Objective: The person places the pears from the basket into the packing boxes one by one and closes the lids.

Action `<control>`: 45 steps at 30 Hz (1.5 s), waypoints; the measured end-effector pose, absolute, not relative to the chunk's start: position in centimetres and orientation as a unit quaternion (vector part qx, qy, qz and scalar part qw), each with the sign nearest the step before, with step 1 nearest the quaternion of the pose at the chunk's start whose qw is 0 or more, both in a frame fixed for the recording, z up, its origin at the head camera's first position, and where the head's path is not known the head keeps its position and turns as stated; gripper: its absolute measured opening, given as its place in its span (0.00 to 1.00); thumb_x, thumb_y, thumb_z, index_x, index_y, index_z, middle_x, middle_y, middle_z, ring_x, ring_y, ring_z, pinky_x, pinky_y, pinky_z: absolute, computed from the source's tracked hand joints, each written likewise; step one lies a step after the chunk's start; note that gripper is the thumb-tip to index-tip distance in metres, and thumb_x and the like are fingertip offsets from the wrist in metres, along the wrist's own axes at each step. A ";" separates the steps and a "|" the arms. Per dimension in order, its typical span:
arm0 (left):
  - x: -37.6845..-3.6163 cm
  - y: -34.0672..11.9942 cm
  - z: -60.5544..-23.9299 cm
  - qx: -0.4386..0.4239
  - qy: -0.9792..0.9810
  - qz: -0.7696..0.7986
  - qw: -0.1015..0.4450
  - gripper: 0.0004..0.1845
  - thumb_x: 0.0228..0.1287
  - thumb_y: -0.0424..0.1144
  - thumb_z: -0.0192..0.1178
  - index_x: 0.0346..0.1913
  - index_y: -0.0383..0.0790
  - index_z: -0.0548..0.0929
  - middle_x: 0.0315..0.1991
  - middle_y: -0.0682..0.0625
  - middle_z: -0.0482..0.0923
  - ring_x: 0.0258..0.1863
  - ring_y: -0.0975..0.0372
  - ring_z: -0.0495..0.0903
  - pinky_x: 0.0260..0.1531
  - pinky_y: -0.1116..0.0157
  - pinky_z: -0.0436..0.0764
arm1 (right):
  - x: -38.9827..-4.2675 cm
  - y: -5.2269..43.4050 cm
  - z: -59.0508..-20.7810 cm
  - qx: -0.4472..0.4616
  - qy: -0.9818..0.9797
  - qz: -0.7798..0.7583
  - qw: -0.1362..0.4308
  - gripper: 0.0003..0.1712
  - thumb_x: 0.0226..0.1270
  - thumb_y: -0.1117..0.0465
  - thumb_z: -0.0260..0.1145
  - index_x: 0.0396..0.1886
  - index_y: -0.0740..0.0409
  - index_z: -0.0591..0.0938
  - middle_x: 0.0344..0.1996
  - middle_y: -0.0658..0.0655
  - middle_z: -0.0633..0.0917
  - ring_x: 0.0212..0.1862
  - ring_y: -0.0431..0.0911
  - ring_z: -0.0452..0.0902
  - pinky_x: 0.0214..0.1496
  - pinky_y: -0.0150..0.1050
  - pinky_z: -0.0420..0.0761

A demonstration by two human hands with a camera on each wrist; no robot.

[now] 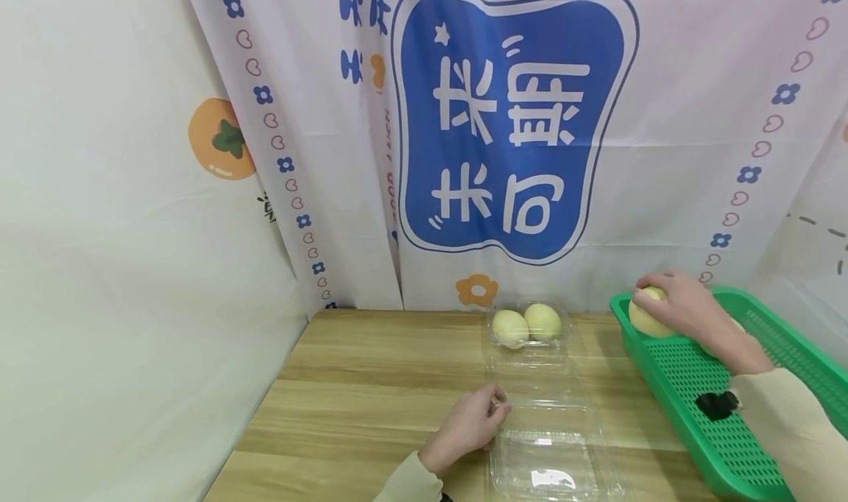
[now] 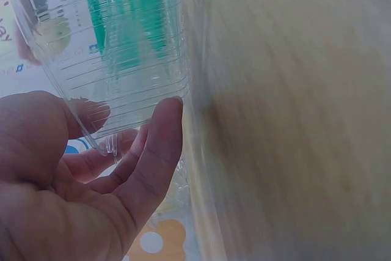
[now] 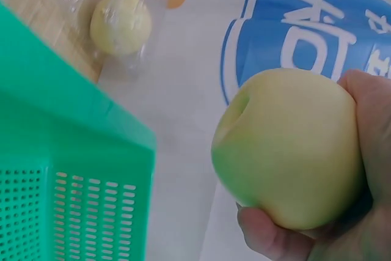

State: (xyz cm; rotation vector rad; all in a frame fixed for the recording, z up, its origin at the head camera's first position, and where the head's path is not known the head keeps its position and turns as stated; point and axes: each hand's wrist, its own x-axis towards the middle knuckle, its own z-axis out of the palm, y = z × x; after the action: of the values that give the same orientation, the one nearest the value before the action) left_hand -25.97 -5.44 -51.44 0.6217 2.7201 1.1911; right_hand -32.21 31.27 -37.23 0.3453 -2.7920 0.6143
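- My right hand [image 1: 685,307] grips a fruit [image 1: 645,318], frame right, at the upper-left corner of the basket [image 1: 669,397]; smooth skin could let it slip.
- My left hand [image 1: 467,421] pinches the left edge of the clear box [image 1: 543,456], lower centre; thin plastic could buckle if squeezed.
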 end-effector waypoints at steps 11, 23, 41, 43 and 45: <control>-26.1 -5.5 -51.5 0.201 0.894 0.396 0.058 0.12 0.73 0.42 0.55 0.50 0.38 0.78 0.21 0.55 0.79 0.08 0.69 0.71 0.07 0.73 0.72 | -30.1 29.3 -36.5 0.121 -0.960 0.218 0.127 0.21 0.70 0.49 0.57 0.51 0.58 0.83 0.50 0.71 0.76 0.34 0.54 0.72 0.27 0.37 0.66; -26.0 -5.6 -51.5 0.205 0.896 0.390 0.055 0.12 0.73 0.42 0.56 0.50 0.38 0.78 0.19 0.56 0.78 0.07 0.70 0.70 0.07 0.74 0.71 | -29.4 27.4 -37.5 0.138 -0.957 0.225 0.117 0.17 0.68 0.50 0.59 0.46 0.55 0.84 0.43 0.65 0.78 0.29 0.47 0.70 0.26 0.36 0.67; -26.1 -5.6 -51.6 0.203 0.895 0.393 0.050 0.12 0.72 0.42 0.56 0.50 0.38 0.78 0.20 0.56 0.78 0.07 0.70 0.69 0.07 0.74 0.71 | -27.3 23.5 -39.6 0.214 -0.945 0.215 0.121 0.06 0.65 0.52 0.63 0.39 0.45 0.82 0.40 0.50 0.80 0.37 0.42 0.74 0.36 0.40 0.75; -26.0 -5.5 -51.6 0.204 0.895 0.394 0.050 0.13 0.72 0.43 0.56 0.50 0.38 0.78 0.20 0.55 0.79 0.07 0.70 0.69 0.07 0.74 0.71 | -27.1 23.1 -40.3 0.221 -0.943 0.216 0.122 0.05 0.65 0.53 0.64 0.39 0.44 0.82 0.41 0.49 0.80 0.38 0.41 0.74 0.36 0.39 0.75; -25.9 -5.5 -51.6 0.204 0.894 0.395 0.051 0.13 0.72 0.43 0.57 0.50 0.37 0.79 0.21 0.55 0.80 0.07 0.70 0.69 0.07 0.74 0.71 | -26.8 22.6 -40.9 0.227 -0.942 0.217 0.118 0.05 0.64 0.53 0.64 0.39 0.44 0.82 0.41 0.49 0.81 0.37 0.40 0.75 0.36 0.38 0.76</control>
State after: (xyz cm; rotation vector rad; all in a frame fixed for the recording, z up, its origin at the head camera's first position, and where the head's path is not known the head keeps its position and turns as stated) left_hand -25.94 -5.51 -51.60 0.6198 2.7223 1.2019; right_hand -26.75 22.61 -40.90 0.6626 -2.7557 0.6354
